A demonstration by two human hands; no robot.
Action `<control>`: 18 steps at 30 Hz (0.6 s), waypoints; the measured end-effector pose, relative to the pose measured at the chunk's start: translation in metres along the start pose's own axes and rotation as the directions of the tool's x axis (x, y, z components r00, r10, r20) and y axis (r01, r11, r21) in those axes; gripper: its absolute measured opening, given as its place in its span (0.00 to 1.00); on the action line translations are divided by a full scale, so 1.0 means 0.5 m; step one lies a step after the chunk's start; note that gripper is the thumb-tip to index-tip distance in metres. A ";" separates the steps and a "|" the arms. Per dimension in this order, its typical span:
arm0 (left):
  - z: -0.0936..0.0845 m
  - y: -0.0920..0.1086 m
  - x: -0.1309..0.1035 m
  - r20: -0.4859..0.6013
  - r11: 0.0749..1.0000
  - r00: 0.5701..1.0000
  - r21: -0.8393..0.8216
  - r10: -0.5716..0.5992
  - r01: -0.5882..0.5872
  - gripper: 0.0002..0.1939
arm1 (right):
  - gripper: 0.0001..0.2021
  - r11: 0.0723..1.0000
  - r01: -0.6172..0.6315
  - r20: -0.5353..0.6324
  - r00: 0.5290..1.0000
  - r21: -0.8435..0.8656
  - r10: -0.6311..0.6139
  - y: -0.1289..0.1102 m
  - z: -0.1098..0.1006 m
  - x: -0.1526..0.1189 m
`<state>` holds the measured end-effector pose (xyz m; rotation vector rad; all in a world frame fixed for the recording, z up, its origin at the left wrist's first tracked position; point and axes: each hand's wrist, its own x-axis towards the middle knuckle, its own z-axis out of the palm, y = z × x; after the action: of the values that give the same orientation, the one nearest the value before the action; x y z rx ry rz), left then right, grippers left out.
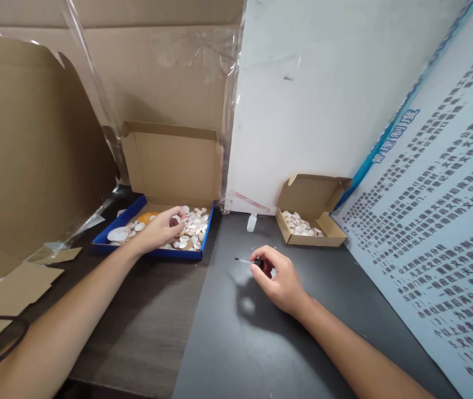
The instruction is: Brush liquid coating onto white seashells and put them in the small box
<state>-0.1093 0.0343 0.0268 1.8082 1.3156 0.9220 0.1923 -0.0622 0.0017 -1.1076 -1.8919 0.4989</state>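
Observation:
My left hand (159,228) is over a shallow blue-edged box (173,254) of loose white seashells (197,227). Its thumb and fingers are curled towards each other among the shells; whatever lies between the tips is too small to make out. An orange object (147,217) and a larger white shell (118,234) lie at the box's left side. Above the dark mat, my right hand (278,277) pinches a small applicator brush (242,260) by its black cap, bristles pointing left. Behind it, a small white bottle (252,223) stands uncapped, apart from the hand.
An open cardboard box (311,240) of seashells stands at the back right. Cardboard pieces (15,288) lie at the left. A white wall panel (303,111) and a printed sheet (440,194) border the back and right.

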 end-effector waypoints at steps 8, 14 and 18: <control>0.026 0.044 -0.010 -0.323 0.949 0.892 0.094 0.316 -0.302 0.10 | 0.04 0.999 0.006 -0.065 0.998 0.036 -0.004 0.005 -0.001 0.002; 0.182 0.107 -0.041 0.079 0.855 0.996 -0.519 0.037 0.009 0.13 | 0.03 0.994 -0.019 -0.219 0.975 0.103 0.041 0.032 0.012 0.011; 0.261 0.117 -0.038 0.308 0.649 0.950 -0.714 -0.048 0.264 0.15 | 0.04 0.997 0.028 -0.291 0.957 0.077 -0.005 0.060 0.011 0.032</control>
<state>0.0251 -0.0146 0.0096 1.0818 0.7235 0.9041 0.1987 -0.0324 -0.0142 -1.0492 -1.6091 0.3761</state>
